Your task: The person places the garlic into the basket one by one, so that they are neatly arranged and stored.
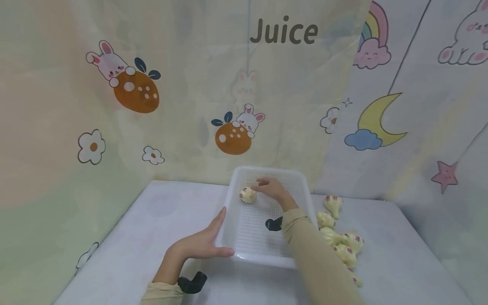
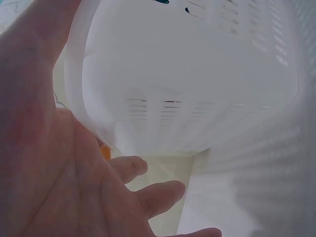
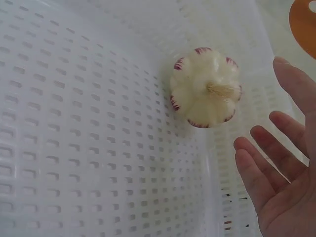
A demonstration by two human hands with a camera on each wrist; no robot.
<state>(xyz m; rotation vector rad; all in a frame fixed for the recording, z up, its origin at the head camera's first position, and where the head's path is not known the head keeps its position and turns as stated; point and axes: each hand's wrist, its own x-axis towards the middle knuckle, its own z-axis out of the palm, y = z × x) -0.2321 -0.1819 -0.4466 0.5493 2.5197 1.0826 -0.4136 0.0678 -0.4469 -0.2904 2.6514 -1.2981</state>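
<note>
A white perforated plastic basket (image 1: 263, 258) stands on the table, its slotted floor (image 3: 74, 163) filling much of the right wrist view. One garlic bulb (image 1: 248, 195), cream with purple streaks and a short stem, sits inside near the far left corner. Beside that garlic bulb (image 3: 205, 89) my right hand (image 1: 270, 188) hovers inside the basket, fingers extended and holding nothing. My left hand (image 1: 203, 245) rests against the basket's near left corner, thumb at the front rim. In the left wrist view, its fingers (image 2: 160, 197) lie spread and fairly straight alongside the basket wall (image 2: 173, 59).
Several garlic bulbs (image 1: 345, 255) lie in a loose row on the table just right of the basket. A white table surface (image 1: 164, 212) extends to the left. Behind it hangs a printed curtain (image 1: 183, 127). Each wrist carries a black camera mount (image 1: 192, 283).
</note>
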